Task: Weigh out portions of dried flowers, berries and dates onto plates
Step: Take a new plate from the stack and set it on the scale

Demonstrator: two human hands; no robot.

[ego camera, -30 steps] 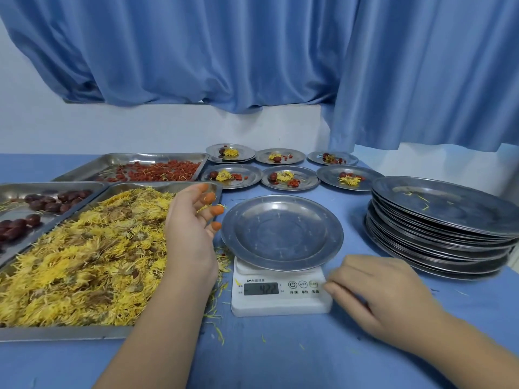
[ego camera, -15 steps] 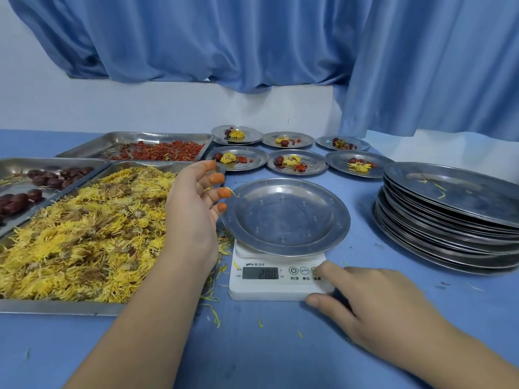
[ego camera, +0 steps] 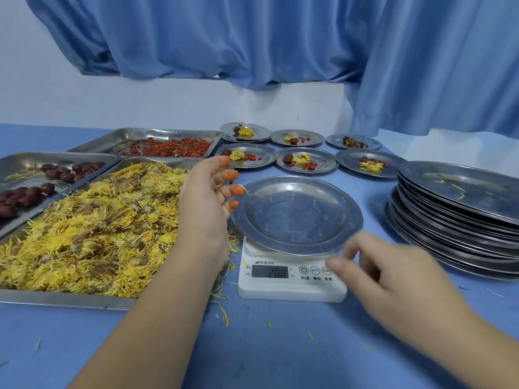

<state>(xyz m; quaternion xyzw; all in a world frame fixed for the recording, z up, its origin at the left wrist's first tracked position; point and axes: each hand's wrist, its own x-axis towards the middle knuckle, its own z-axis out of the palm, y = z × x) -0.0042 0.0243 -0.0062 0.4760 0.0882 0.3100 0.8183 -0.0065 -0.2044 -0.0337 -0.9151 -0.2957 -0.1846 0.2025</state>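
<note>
Zeroing appears to be the step in hand: empty plate (ego camera: 297,217) is sitting on scale (ego camera: 292,289), and display (ego camera: 270,271) is showing a non-zero fig., digits blurred. R hand (ego camera: 393,279), fingers loosely curled and holding nothing, is hovering at scale's 4 o'clock by the buttons; contact can't be confirmed. L hand (ego camera: 205,203), spread open and empty, is hanging at plate's 9 o'clock; touching or not is unclear. Rec.: press tare only, keeping L hand off the rim. Dried flowers (ego camera: 92,220) are lying at scale's 9 o'clock.

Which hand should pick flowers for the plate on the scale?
Left. The left hand hovers over the flower tray, beside the empty plate; the right hand is at the scale buttons, across from that tray.
</note>
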